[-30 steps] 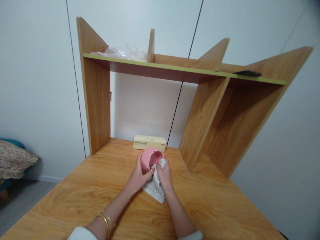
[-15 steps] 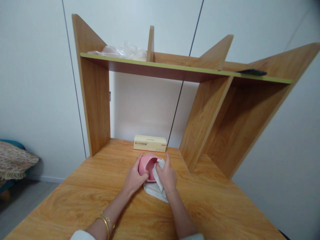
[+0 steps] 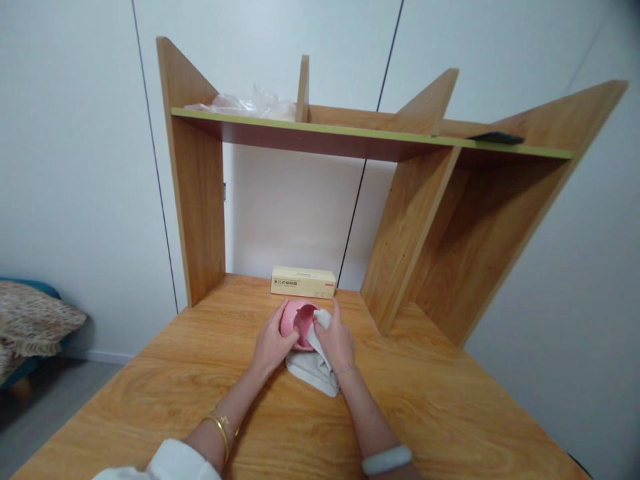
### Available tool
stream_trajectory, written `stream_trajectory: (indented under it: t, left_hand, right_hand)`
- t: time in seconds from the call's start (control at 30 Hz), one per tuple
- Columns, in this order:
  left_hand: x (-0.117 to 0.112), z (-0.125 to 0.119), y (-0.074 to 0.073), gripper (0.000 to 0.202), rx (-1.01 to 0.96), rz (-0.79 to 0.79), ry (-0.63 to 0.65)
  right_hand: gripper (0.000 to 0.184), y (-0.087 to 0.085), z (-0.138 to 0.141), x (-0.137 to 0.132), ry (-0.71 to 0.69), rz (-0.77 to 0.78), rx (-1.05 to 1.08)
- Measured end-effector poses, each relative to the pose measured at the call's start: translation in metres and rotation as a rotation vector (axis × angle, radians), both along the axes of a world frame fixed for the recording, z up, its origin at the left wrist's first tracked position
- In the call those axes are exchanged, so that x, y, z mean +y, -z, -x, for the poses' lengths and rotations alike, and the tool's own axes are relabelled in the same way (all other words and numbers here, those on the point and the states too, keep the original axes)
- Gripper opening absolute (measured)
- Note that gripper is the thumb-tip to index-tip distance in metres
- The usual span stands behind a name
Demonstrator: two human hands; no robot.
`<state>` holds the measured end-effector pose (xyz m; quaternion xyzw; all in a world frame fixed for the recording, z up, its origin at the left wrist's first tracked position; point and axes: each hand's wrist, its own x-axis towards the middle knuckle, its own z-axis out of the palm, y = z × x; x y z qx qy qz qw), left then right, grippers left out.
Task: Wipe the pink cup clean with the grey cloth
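Observation:
A pink bowl (image 3: 304, 321), tilted so its opening faces right and toward me, is held just above the wooden desk. My left hand (image 3: 274, 339) grips its left side, with the thumb at the near rim and the fingers behind. My right hand (image 3: 336, 340) is closed on a light grey cloth (image 3: 313, 370), pressing it against the bowl's right rim. Part of the cloth hangs below the bowl onto the desk; the right fingertips are partly hidden by cloth and bowl.
A cream box (image 3: 303, 283) stands right behind the bowl at the back of the desk (image 3: 200, 373). Above is a wooden shelf unit (image 3: 200, 200) with a clear plastic bag (image 3: 255, 105) and a dark flat object (image 3: 496, 138). A patterned cover (image 3: 37, 320) lies at far left.
The bowl has turned slightly in my hands, and the cloth below it has shifted a little. My view has moved slightly; both hands keep their holds.

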<state>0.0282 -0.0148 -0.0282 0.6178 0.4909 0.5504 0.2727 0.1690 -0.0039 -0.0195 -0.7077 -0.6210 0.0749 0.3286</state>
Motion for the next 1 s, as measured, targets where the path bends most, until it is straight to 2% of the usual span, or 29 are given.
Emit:
stream_trajectory:
  t: [0.1,0.17,0.3,0.43,0.53,0.63,0.77,0.87,1.0]
  left_hand:
    - [-0.006,0.004,-0.008,0.069,0.109,-0.036,0.059]
    - [-0.008,0.005,-0.012,0.069,0.175,-0.071,0.099]
    - [-0.008,0.003,-0.011,0.068,0.136,-0.069,0.121]
    - [-0.004,-0.004,-0.003,0.083,0.015,-0.021,0.125]
    - [-0.003,-0.007,0.000,0.083,-0.024,-0.038,0.135]
    - [-0.003,-0.005,-0.001,0.076,-0.008,-0.039,0.082]
    - [-0.006,0.000,-0.006,0.073,0.090,0.048,-0.014]
    - [-0.008,0.001,-0.011,0.072,0.185,0.129,-0.061]
    - [-0.012,0.001,-0.016,0.073,0.299,0.111,-0.013]
  right_hand:
    - [0.071,-0.009,-0.007,-0.003,-0.007,0.010,-0.175]
    - [0.071,-0.009,-0.011,-0.003,-0.033,0.001,-0.185]
    - [0.064,0.002,-0.012,0.001,-0.070,-0.030,0.023]
    - [0.060,0.014,-0.006,0.007,-0.115,-0.159,0.320]
    - [0.059,0.018,-0.001,0.009,-0.142,-0.202,0.427]
    - [0.061,0.013,0.000,0.006,-0.120,-0.120,0.328]
    - [0.067,-0.001,-0.001,-0.001,-0.010,0.004,-0.001]
    - [0.071,-0.008,-0.005,-0.003,0.018,0.002,-0.176]
    - [0.074,-0.009,-0.010,-0.001,-0.009,-0.057,-0.218]
